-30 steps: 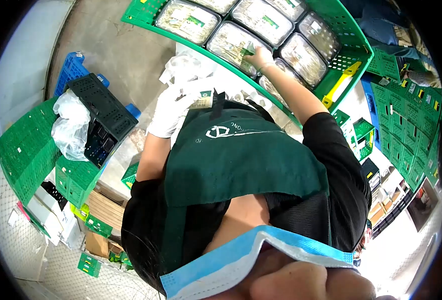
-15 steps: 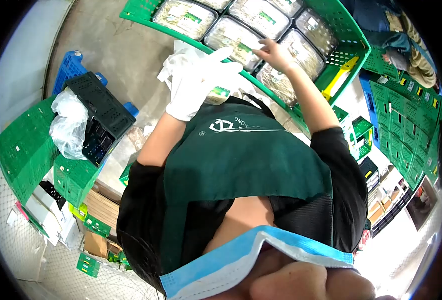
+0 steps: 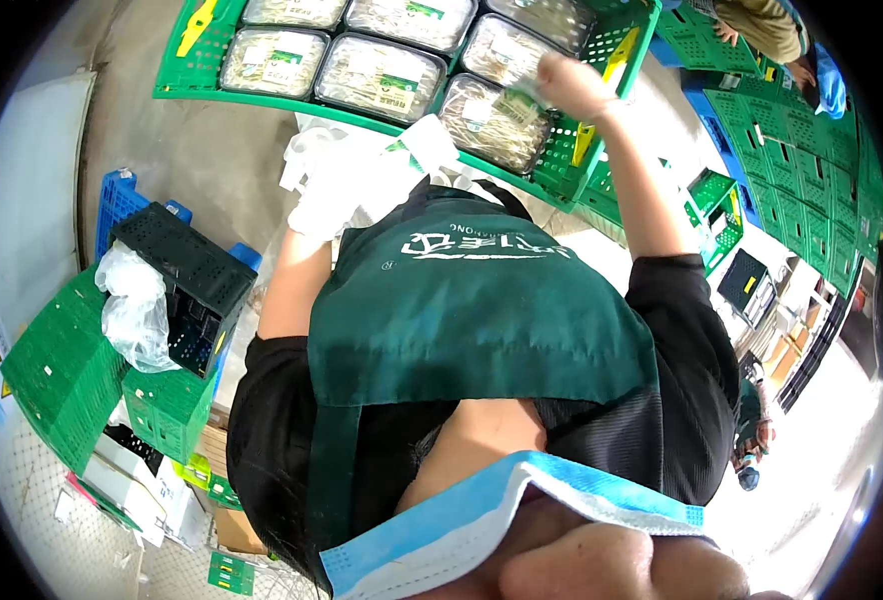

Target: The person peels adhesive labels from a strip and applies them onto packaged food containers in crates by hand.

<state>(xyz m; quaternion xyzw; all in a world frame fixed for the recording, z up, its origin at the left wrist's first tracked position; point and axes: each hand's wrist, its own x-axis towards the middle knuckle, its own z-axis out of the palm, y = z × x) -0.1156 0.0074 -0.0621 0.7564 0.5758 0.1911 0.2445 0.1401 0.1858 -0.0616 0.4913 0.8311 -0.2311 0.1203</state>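
My left hand [image 3: 330, 195], in a white glove, is closed on a green-and-white label stack [image 3: 407, 153] beside the crate's near edge. My bare right hand [image 3: 574, 90] is over the right part of the green crate [image 3: 362, 122], blurred, its fingers pressed together. What it holds is too smeared to make out. Under and beside its fingertips is a clear-lidded pack [image 3: 495, 125] of pale, thin strands with a green-and-white label. Other such packs, like the labelled one [image 3: 382, 78] left of it, lie in rows in the crate.
Stacked green crates [image 3: 792, 150] stand at the right, with another person's hands [image 3: 727, 33] above them. A black crate [image 3: 187, 255] and a clear plastic bag [image 3: 134, 305] are at the left, near a blue pallet [image 3: 119, 200]. A distant person [image 3: 752, 430] shows at lower right.
The crate appears farther left and higher in view. My right hand has gone from open fingers to closed ones, over a pack farther right. My left hand has drawn back with the label stack.
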